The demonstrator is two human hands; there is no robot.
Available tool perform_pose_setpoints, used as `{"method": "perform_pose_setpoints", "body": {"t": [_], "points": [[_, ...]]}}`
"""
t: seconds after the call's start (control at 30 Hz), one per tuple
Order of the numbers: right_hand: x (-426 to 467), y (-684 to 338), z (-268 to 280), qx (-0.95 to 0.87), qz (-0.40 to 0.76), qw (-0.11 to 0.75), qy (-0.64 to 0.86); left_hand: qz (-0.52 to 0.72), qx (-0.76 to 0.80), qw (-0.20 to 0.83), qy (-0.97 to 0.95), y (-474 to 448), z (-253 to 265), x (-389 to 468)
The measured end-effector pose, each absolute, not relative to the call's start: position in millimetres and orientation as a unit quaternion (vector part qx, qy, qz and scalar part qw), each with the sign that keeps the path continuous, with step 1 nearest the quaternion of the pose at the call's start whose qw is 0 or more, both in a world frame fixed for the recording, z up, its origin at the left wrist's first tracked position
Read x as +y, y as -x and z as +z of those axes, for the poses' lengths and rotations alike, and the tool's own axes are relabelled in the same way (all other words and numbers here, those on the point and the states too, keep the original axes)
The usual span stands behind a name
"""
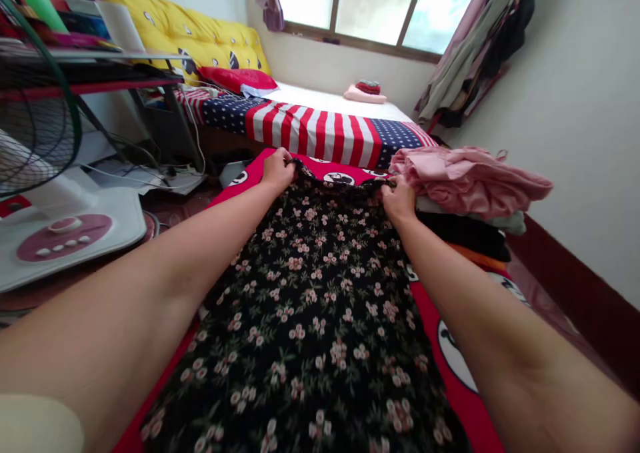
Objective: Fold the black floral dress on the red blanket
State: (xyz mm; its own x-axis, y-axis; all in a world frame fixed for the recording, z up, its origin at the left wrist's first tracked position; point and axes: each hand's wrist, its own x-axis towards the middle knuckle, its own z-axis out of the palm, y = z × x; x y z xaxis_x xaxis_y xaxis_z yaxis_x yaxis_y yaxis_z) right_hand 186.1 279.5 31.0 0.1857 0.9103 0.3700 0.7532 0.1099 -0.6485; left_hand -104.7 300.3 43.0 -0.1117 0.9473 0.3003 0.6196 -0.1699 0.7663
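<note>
A black garment with pink flowers, which looks like a dress or skirt, lies spread toward me over a red cloth with white round prints. At its far left corner my left hand is closed on the edge. My right hand pinches the far right corner, so the edge between the hands sags slightly. Just beyond my right hand is a stack of folded clothes, with a pink garment on top and black fabric beneath. The fingertips of both hands are partly hidden by the fabric.
A white fan base and a desk stand at the left, with a cable running to the floor. A bed with a stars-and-stripes sheet lies ahead under the window. Clothes hang on the right wall.
</note>
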Motion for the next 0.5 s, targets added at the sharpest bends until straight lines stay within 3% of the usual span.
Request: {"method": "perform_pose_setpoints", "body": {"t": [0.1,0.2,0.37,0.5], "points": [[272,-176,32,-0.694,0.098,0.431,0.569,0.411,0.57,0.162,-0.693,94,52,297],[238,-171,19,-0.734,0.147,0.398,0.53,0.359,0.505,0.158,-0.769,87,41,267],[133,-195,-3,-0.736,0.191,0.364,0.538,0.261,0.462,0.205,-0.822,112,18,169],[38,-229,-5,-0.693,0.177,0.363,0.597,0.276,0.496,0.212,-0.796,159,11,79]]}}
